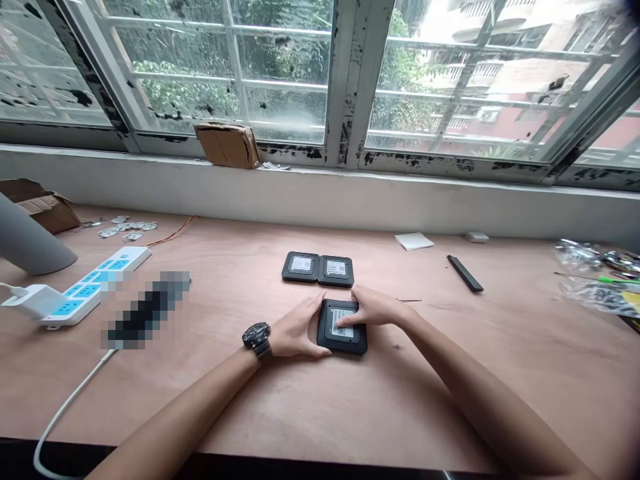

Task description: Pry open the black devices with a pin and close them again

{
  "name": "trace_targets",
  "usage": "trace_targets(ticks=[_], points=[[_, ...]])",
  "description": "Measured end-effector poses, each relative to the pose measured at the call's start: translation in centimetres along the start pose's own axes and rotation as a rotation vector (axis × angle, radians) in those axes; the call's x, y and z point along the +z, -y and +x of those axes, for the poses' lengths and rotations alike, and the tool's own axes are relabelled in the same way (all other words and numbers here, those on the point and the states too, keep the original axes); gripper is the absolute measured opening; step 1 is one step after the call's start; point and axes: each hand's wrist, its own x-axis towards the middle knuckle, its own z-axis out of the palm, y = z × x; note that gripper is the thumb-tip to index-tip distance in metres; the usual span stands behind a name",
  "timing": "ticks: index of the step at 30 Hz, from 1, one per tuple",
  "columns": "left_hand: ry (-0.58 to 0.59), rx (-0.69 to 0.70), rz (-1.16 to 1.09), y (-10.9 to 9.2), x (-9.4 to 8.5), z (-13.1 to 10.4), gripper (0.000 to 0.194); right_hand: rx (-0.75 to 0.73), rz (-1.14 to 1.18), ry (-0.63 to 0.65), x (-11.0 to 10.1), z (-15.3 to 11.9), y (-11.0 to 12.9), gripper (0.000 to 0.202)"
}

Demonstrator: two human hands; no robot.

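Pinkish wood-grain worktop (240, 413) stands beneath a barred window with chipped, paint-flecked frames (344, 87), and daylight falls across it from the far side. I observe one square black case (345, 345) lying flat near the middle of the worktop, label side up, between the person's two hands. Left hand (296, 330), wearing a black wristwatch (257, 339), is spread in a wide C about the case's left side, fingertips at the far corner and thumb at the near edge, presumably to steady it. Right hand (374, 308) lays one digit across the printed label (342, 321), its remaining fingers bent at the far right corner; whether they pinch beneath, I cannot tell. Two matching cases (319, 269) lie side by side, touching, just beyond, probably set there for easy reach. All three have rounded corners and dark, smooth, plastic-looking shells with pale paper-like labels. Further left, a white power strip (95, 287) shows glossy blue socket faces; a creased brown cardboard box (226, 147) rests on the sill.
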Motion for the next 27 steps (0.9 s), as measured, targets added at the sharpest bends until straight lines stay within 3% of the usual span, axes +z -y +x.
trace_targets(ticks=[11, 17, 21, 24, 27], points=[[-0.004, -0.030, -0.055, 0.3, 0.2, -0.1, 0.129, -0.006, 0.013, 0.005, 0.0, -0.2, 0.3, 0.073], [0.006, -0.003, -0.061, -0.4, -0.2, 0.2, 0.124, -0.132, 0.012, -0.043, -1.0, -0.9, 1.1, 0.067], [0.002, 0.035, -0.071, -1.6, -0.7, 0.5, 0.116, -0.230, 0.104, 0.007, -1.9, -1.6, 1.6, 0.048], [-0.048, 0.000, 0.033, -2.1, -0.6, -0.3, 0.117, -0.291, 0.178, 0.059, -3.0, -2.4, 1.5, 0.036], [-0.147, -0.143, 0.235, -2.2, -0.2, -2.9, 0.123, -0.338, 0.206, -0.004, -4.7, -3.6, 1.3, 0.031]])
